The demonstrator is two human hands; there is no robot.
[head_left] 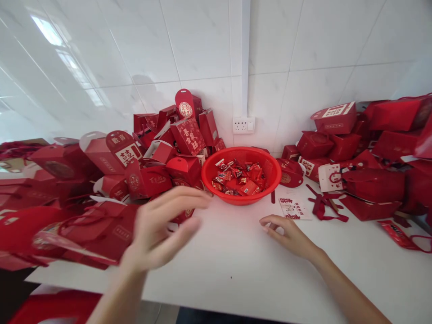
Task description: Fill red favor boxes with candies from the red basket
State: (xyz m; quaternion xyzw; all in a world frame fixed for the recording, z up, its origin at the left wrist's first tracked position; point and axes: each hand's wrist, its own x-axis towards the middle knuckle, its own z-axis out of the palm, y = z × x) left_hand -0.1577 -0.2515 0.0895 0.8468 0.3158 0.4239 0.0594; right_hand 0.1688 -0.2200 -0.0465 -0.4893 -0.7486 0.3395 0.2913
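Observation:
My left hand (165, 229) is raised over the table, a little blurred, with thumb and fingers apart and nothing between them. It is nearest the red gift boxes (148, 177) heaped on the left. My right hand (283, 231) hovers at or rests on the white table, fingers loosely curved, thumb apart, with nothing seen in it. Beyond both hands stands a round red plastic basket (241, 200) holding several small wrapped candies (248, 180). A printed white card (294, 209) lies just past my right hand.
More red gift boxes (374, 184) are piled at the right. Dark red ribbons (326, 204) and a red snack packet (398, 234) lie on the white table (236, 252). A power socket (243, 125) is on the tiled wall behind. A red stool (57, 306) shows at lower left.

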